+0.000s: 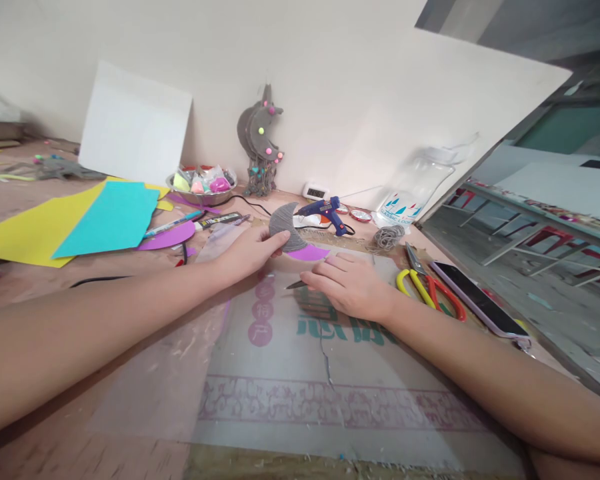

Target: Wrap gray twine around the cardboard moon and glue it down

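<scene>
Evidently, the left hand (253,252) is pinching a gray crescent (283,223) near the center of the frame, the thumb pressing on its front face and the fingers curling behind. The crescent's surface is showing close, thread-like strands, so it is probably behaving as a light, fairly stiff, flat piece, with a grip that is more rough than slippery. Its narrow tips are likely being the weakest parts, and the strands there could be slipping if rubbed, so the broad middle is offering the safer hold. A purple piece (307,253) is peeking out just below it; whether the two are joined, I cannot tell. The right hand (353,287), right of center, is closing its fingertips on a slim dark tool (296,285) whose point is facing left. Toward the upper middle-left, a metal bowl (190,195) is holding small bright packets (220,185) in yellow-green, pink and magenta, heaped up to the rim. At the upper right, a clear plastic container (415,190) with printed sailboats is standing near the wall; what it is containing, if anything, is not showing clearly.
</scene>
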`<state>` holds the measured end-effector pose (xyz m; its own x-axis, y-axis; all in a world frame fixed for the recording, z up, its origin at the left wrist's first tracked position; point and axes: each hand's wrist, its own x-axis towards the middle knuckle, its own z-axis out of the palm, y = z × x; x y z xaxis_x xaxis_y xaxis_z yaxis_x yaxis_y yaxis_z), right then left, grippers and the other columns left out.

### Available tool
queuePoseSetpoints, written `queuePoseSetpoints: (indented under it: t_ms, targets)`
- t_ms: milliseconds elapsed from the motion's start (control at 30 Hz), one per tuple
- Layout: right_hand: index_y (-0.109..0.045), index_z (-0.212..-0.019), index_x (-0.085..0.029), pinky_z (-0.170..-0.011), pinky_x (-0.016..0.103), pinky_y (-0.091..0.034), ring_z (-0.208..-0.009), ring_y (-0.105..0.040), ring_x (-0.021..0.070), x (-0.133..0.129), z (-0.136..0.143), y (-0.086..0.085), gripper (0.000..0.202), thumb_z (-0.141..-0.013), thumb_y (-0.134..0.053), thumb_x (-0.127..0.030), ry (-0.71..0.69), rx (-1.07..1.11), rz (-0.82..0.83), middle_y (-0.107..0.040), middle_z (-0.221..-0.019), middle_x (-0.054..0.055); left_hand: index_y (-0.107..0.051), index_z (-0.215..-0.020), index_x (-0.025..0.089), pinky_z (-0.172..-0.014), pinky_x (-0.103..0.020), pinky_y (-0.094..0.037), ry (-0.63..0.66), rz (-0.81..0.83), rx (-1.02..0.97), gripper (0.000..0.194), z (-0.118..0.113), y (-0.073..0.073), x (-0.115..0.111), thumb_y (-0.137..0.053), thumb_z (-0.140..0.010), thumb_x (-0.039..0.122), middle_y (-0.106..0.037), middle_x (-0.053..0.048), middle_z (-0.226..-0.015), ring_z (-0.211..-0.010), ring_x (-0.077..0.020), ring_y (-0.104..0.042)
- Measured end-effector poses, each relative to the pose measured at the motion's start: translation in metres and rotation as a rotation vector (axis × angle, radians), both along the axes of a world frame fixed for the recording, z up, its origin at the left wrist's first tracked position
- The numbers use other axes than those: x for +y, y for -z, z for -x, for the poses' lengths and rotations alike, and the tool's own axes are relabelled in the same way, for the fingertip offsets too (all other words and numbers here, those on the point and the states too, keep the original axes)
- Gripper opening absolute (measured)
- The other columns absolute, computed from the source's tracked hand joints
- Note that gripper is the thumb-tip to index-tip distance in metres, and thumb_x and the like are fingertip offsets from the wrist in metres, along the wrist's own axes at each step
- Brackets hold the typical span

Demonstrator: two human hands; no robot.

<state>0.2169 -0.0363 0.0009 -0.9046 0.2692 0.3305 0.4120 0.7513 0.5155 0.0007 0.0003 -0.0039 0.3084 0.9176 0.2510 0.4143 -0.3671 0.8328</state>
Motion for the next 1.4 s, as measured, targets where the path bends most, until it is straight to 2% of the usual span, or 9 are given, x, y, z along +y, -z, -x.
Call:
queuePoseSetpoints:
  t_ms: [200,400,633,700,800,900,1100,1267,1400]
  targets:
    - [-0.057,-0.104,-0.014,-0.064,0.028,-0.036,-0.074,-0.05,0.0151,0.0,0.001,0.0,0.023,-0.088,-0.044,-0.024,0.029,0.088,0.044,-0.06,-0.08,0.006,-0.049,-0.061,0.017,-0.053,-0.025,-0.034,-0.031,0.001,0.027,0.039,0.0,-0.003,-0.002,-0.04,-0.079,0.05,-0.052,0.0,-0.06,-0.058,-0.0125,-0.046]
    - [-0.059,-0.094,-0.016,-0.06,0.027,-0.034,-0.066,-0.048,0.0134,0.001,-0.003,0.0,0.02,-0.088,-0.041,-0.019,0.032,0.059,0.061,-0.06,-0.073,0.003,-0.049,-0.061,0.017,-0.053,-0.025,-0.033,-0.002,0.017,0.01,0.039,-0.001,-0.004,-0.003,-0.04,-0.08,0.05,-0.05,0.001,-0.059,-0.057,-0.0118,-0.045]
    - [-0.055,-0.113,-0.015,-0.065,0.03,-0.036,-0.074,-0.049,0.0175,-0.001,0.002,-0.005,0.029,-0.087,-0.043,-0.024,0.044,0.11,0.027,-0.061,-0.083,0.006,-0.05,-0.059,0.017,-0.051,-0.025,-0.033,-0.004,-0.002,0.021,0.04,0.0,-0.004,-0.003,-0.039,-0.08,0.049,-0.05,0.001,-0.057,-0.055,-0.0119,-0.045]
    - [-0.054,-0.114,-0.015,-0.067,0.032,-0.037,-0.077,-0.05,0.0193,0.003,-0.001,-0.008,0.03,-0.087,-0.044,-0.025,0.064,0.162,0.031,-0.062,-0.087,0.008,-0.051,-0.06,0.017,-0.052,-0.025,-0.033,-0.004,0.006,0.009,0.04,0.0,-0.004,-0.003,-0.039,-0.08,0.05,-0.051,0.001,-0.058,-0.056,-0.012,-0.046]
    - [-0.058,-0.108,-0.017,-0.073,0.035,-0.038,-0.083,-0.052,0.0206,0.017,-0.014,-0.014,0.026,-0.088,-0.04,-0.021,0.169,0.379,0.06,-0.063,-0.091,0.008,-0.049,-0.062,0.017,-0.052,-0.025,-0.032,-0.001,0.028,-0.009,0.039,0.0,-0.003,-0.003,-0.04,-0.079,0.051,-0.051,0.001,-0.06,-0.056,-0.0119,-0.046]
    - [-0.06,-0.105,-0.019,-0.079,0.036,-0.039,-0.085,-0.054,0.0203,0.036,-0.033,-0.015,0.027,-0.089,-0.038,-0.02,0.288,0.597,0.141,-0.064,-0.089,0.007,-0.048,-0.064,0.017,-0.051,-0.025,-0.032,0.015,0.071,-0.013,0.04,0.0,-0.003,-0.004,-0.04,-0.077,0.054,-0.05,0.001,-0.061,-0.055,-0.0119,-0.045]
    - [-0.054,-0.118,-0.019,-0.089,0.042,-0.039,-0.105,-0.05,0.024,0.059,-0.046,-0.001,0.035,-0.089,-0.037,-0.024,0.372,0.63,0.354,-0.057,-0.11,0.012,-0.046,-0.059,0.016,-0.049,-0.024,-0.029,0.037,0.042,0.039,0.04,0.0,-0.007,-0.006,-0.04,-0.079,0.051,-0.046,0.002,-0.057,-0.053,-0.0106,-0.041]
    - [-0.06,-0.108,-0.018,-0.093,0.04,-0.038,-0.104,-0.052,0.0224,0.05,-0.031,-0.003,0.031,-0.088,-0.041,-0.031,0.378,0.753,0.498,-0.059,-0.109,0.01,-0.049,-0.063,0.015,-0.051,-0.023,-0.029,0.085,0.025,0.025,0.039,0.0,-0.005,-0.004,-0.04,-0.08,0.05,-0.048,0.002,-0.059,-0.055,-0.0107,-0.042]
    - [-0.063,-0.099,-0.019,-0.089,0.036,-0.042,-0.098,-0.057,0.0195,0.031,-0.009,-0.006,0.029,-0.088,-0.042,-0.036,0.354,0.833,0.716,-0.064,-0.102,0.007,-0.056,-0.072,0.014,-0.055,-0.024,-0.033,0.127,0.024,0.005,0.041,0.0,-0.002,-0.003,-0.039,-0.081,0.05,-0.057,-0.001,-0.068,-0.061,-0.0127,-0.048]
